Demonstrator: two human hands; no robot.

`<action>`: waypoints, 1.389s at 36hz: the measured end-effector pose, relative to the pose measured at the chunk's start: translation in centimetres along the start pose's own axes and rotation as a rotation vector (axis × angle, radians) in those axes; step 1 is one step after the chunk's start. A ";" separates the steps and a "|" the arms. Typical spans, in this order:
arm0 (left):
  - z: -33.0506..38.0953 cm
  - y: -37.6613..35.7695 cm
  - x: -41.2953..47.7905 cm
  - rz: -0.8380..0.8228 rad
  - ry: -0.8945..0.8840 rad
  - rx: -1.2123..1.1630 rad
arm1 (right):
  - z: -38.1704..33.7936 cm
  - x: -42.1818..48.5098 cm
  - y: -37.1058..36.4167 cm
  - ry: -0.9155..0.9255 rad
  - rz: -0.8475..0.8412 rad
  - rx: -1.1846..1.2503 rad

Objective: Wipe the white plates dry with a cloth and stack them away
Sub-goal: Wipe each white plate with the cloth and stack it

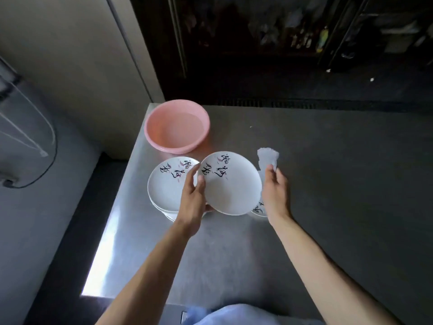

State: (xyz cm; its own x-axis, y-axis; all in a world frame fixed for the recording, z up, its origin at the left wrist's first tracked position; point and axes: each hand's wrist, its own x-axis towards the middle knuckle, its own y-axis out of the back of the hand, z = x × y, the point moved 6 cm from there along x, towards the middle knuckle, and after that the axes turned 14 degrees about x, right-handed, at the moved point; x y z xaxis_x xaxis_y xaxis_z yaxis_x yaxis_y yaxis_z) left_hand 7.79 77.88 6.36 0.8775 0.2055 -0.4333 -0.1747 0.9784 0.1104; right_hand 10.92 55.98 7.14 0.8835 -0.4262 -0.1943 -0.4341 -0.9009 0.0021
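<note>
Wiping | your left hand [194,195] grips round white ceramic plate [230,184] beside pink plastic basin [177,126] | right hand [274,191] clutches crumpled white cloth [268,158] | next, likely: swab plate face

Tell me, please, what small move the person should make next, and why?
Probably bring the cloth across onto the face of the plate and start wiping. The left hand grips that plate by its left rim and holds it up, tilted, while the right hand pinches the cloth just beside the plate's right edge, not yet on its face.
</note>
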 end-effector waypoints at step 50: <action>-19.1 -3.6 -5.1 -0.226 0.454 0.021 | 16.8 -14.4 2.5 0.283 -0.997 -0.712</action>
State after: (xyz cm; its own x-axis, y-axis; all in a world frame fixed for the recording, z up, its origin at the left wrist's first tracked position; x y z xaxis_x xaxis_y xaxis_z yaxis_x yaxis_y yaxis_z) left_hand -4.59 73.67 -8.88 0.6088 -0.0186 -0.7931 0.0104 0.9998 -0.0155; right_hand -5.86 61.28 -6.56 0.8169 0.5412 -0.1995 0.5563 -0.6478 0.5205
